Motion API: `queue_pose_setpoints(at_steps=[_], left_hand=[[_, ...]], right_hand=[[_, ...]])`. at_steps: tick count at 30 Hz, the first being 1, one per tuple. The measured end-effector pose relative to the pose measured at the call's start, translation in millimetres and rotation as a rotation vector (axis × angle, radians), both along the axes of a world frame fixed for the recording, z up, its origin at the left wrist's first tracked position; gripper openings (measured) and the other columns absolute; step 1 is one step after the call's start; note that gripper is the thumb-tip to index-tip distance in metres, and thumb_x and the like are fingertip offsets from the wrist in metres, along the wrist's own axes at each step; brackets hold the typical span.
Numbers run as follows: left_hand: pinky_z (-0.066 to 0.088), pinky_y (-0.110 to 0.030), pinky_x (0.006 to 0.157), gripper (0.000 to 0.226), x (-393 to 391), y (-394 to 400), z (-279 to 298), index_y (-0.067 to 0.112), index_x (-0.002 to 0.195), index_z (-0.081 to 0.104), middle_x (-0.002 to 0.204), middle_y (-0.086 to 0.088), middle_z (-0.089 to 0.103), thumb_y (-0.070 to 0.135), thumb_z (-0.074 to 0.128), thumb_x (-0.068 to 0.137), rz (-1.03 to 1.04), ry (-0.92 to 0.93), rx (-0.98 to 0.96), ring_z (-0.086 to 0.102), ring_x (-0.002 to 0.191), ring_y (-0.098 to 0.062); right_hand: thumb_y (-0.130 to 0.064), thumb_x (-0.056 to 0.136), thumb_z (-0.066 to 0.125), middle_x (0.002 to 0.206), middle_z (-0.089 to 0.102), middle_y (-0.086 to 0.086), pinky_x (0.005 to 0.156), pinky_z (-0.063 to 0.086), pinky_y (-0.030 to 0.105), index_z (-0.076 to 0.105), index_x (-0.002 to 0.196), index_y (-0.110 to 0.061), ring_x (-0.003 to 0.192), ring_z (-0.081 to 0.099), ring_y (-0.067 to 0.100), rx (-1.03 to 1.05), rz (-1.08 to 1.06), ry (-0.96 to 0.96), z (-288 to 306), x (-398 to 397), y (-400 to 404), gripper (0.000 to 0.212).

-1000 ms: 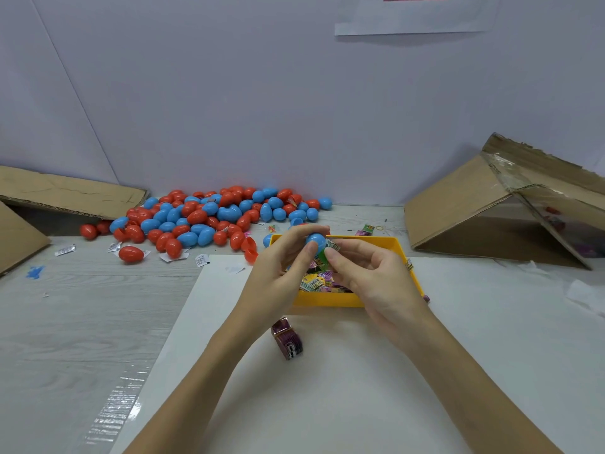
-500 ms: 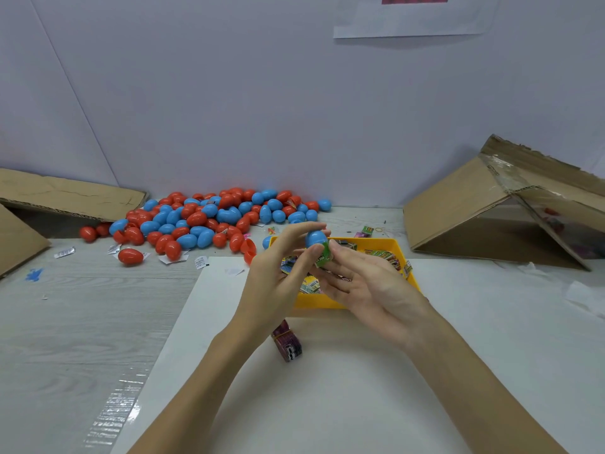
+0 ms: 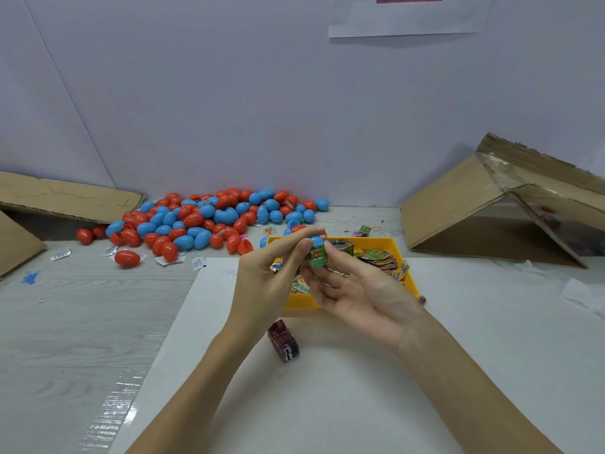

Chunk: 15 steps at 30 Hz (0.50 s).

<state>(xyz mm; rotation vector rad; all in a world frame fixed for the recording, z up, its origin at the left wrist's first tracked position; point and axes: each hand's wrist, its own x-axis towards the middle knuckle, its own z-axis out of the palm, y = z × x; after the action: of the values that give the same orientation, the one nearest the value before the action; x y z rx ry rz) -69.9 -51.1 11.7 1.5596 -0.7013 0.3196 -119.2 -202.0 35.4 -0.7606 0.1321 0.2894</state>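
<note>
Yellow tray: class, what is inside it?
Colourful printed packets lie piled in the yellow tray, visible at its right side. The left hand and right hand, holding a blue egg, cover its middle and left, so contents there are largely hidden.

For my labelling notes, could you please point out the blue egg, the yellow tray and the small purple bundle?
blue egg point(image 3: 317, 241), head view, its bare blue top.
yellow tray point(image 3: 299, 303), head view, its near wall.
small purple bundle point(image 3: 284, 344), head view, its top face.
</note>
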Motion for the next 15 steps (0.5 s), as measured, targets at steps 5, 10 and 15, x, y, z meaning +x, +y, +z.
queue_pose_setpoints(at_steps=[5,10,15], left_hand=[[0.056,-0.029,0.096,0.027,1.4,-1.6,-1.7,0.012,0.12,0.075,0.115,0.006,0.076,0.02,0.06,0.099,0.029,0.006,-0.012,0.07,0.114,-0.016],[0.055,-0.025,0.092,0.024,-1.2,-2.9,2.3,0.019,0.12,0.074,0.114,0.008,0.075,0.023,0.057,0.103,-0.021,0.048,0.006,0.069,0.111,-0.017],[0.055,-0.026,0.094,0.022,0.5,-3.1,-0.2,0.012,0.116,0.076,0.111,0.005,0.077,0.014,0.06,0.1,0.002,0.033,-0.004,0.07,0.111,-0.016]], right_hand=[[-0.022,0.083,0.078,0.115,0.074,0.02,0.075,0.061,0.03,0.08,0.107,-0.006,0.103,0.074,0.027,0.046,0.011,0.035,-1.1,0.8,-0.3,0.029],[-0.024,0.083,0.079,0.109,0.074,0.017,0.077,0.061,0.031,0.08,0.104,-0.002,0.098,0.075,0.026,0.069,0.029,0.046,-1.6,1.5,-1.4,0.03],[-0.022,0.082,0.079,0.106,0.075,0.019,0.074,0.062,0.031,0.074,0.114,-0.001,0.094,0.076,0.028,0.08,0.004,0.071,-1.8,1.9,-0.7,0.038]])
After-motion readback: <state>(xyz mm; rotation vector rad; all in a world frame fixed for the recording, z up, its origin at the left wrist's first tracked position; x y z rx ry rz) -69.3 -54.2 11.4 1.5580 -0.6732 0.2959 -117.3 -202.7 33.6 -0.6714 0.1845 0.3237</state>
